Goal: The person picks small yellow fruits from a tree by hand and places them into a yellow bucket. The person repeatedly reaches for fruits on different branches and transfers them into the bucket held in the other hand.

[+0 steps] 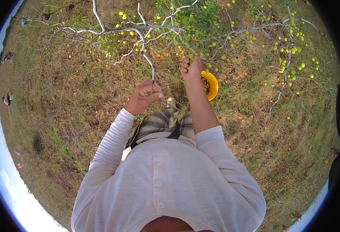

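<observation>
My left hand (144, 97) has its fingers closed around the lower end of a pale, leafless branch (149, 62). My right hand (192, 68) is curled around several small green fruits (190, 59), beside the tip of another bare twig. Just right of my right wrist, and lower down, a yellow bucket (214, 87) stands on the grass, partly hidden by my forearm. Small yellowish and brown fruits (205, 84) lie inside it. Between my hands, the toe of a shoe (171, 102) shows on the ground.
Crooked branches (112, 30) cross in front of me. More green fruits (294, 50) hang or lie around the branch at right. Green leaves (200, 20) grow at top centre. Dry grass and fallen fruits cover the ground. A person (7, 100) is far off at left.
</observation>
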A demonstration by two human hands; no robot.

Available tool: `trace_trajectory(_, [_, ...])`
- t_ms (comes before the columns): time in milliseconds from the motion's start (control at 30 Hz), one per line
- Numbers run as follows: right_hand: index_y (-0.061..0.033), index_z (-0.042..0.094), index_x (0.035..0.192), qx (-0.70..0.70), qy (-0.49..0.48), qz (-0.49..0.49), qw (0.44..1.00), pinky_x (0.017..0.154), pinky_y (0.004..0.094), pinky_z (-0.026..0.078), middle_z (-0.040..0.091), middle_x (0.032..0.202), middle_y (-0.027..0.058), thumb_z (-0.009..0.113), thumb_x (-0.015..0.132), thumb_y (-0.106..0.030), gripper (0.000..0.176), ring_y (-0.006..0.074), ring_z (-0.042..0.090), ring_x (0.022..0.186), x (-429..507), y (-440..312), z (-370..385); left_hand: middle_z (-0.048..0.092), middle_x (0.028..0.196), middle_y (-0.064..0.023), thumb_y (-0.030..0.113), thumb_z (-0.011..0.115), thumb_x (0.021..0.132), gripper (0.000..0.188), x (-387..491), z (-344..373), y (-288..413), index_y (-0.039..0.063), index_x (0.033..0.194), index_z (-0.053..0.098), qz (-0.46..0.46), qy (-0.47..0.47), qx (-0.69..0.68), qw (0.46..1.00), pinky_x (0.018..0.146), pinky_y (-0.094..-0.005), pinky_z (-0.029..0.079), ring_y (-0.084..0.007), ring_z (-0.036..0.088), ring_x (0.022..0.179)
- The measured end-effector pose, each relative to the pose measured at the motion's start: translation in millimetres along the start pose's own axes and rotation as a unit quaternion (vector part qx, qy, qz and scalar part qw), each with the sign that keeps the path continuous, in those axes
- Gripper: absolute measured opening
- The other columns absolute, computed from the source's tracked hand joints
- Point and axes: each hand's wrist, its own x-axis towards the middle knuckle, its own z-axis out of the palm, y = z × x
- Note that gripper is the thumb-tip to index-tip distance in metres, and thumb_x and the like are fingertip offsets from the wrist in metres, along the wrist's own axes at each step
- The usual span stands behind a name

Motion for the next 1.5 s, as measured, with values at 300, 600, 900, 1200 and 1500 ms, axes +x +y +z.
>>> trace_trajectory(300, [-0.0052, 0.046, 0.099, -0.048, -0.108, -0.008, 0.993, 0.036, 0.0204, 0.028, 0.047, 0.074, 0.003, 0.039, 0.091, -0.018, 0.017, 0.0088, 0.038, 0.047, -37.7, -3.4, -22.6, 0.061, 0.081, -0.0011, 0.015, 0.065, 0.08, 0.011, -4.2, -2.2, 6.3, 0.005, 0.081, 0.063, 0.003, 0.026, -0.003, 1.0, 0.079, -0.0285, 0.039, -0.012, 0.052, 0.08])
trace_trajectory(600, [-0.0057, 0.046, 0.113, -0.114, -0.175, -0.012, 0.978, 0.038, 0.0189, 0.028, 0.046, 0.075, 0.0004, 0.043, 0.093, -0.022, 0.026, 0.0063, 0.037, 0.049, -45.2, -9.0, -14.0, 0.057, 0.081, -0.0015, 0.014, 0.063, 0.082, 0.01, -2.0, -3.7, 5.0, 0.004, 0.082, 0.062, -0.015, 0.022, -0.042, 0.999, 0.07, -0.0267, 0.042, -0.0108, 0.052, 0.075])
trace_trajectory(900, [-0.0081, 0.044, 0.107, -0.179, -0.155, -0.037, 0.971, 0.037, 0.019, 0.028, 0.048, 0.075, 0.0019, 0.049, 0.09, -0.019, 0.021, 0.0066, 0.038, 0.048, -46.3, -10.5, -29.0, 0.056, 0.081, -0.0014, 0.01, 0.064, 0.08, 0.009, -4.6, 2.3, 3.1, 0.002, 0.081, 0.06, 0.007, 0.028, -0.013, 0.999, 0.073, -0.0247, 0.041, -0.0099, 0.051, 0.078])
trace_trajectory(1200, [-0.0117, 0.043, 0.116, -0.228, -0.188, -0.033, 0.955, 0.036, 0.0173, 0.026, 0.05, 0.073, 0.0021, 0.054, 0.087, -0.021, 0.033, 0.0045, 0.037, 0.045, -41.4, -15.1, -16.1, 0.057, 0.08, -0.002, 0.012, 0.064, 0.08, 0.011, 0.1, 1.1, 5.6, 0.002, 0.081, 0.061, -0.004, 0.02, -0.019, 1.0, 0.073, -0.0257, 0.041, -0.0103, 0.052, 0.077])
trace_trajectory(1500, [-0.0049, 0.051, 0.107, -0.249, -0.177, -0.073, 0.949, 0.035, 0.0177, 0.025, 0.05, 0.07, 0.0018, 0.046, 0.09, -0.019, 0.023, 0.0045, 0.036, 0.044, -44.3, -17.9, -17.7, 0.055, 0.08, -0.001, 0.013, 0.064, 0.08, 0.012, 0.6, 7.2, 5.8, 0.002, 0.08, 0.061, 0.008, 0.037, -0.022, 0.999, 0.072, -0.0255, 0.04, -0.0096, 0.051, 0.076])
